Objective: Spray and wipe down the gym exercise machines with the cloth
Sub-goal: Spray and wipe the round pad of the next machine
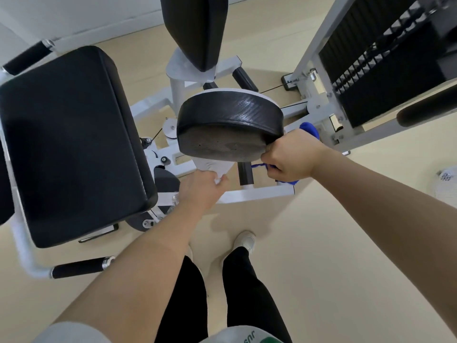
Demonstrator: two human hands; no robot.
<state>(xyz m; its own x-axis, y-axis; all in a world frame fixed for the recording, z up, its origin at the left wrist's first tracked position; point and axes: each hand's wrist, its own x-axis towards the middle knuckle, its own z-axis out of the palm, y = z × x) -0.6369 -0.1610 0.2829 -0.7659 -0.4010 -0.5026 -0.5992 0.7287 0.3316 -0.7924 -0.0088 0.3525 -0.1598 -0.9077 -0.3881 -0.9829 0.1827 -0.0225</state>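
1. We stand on a pale beige floor (321, 243) beside a white wall (74, 16).
2. Green lettering on our shirt hem is cut off and unreadable.
3. The round black pad (230, 125) tilts its face toward us.
4. Our right hand (291, 157) grips the blue cloth (309, 128) at the pad's right edge, the cloth running top to bottom through the fist.
5. Our left hand (200, 189) holds the white bracket (212, 168) under the pad.

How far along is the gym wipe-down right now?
Mid-job, apparently. The right hand grips the blue cloth against the edge of the round black pad, while the left hand holds its white bracket. Whether the big seat pad was wiped, I cannot tell. No spray bottle shows.
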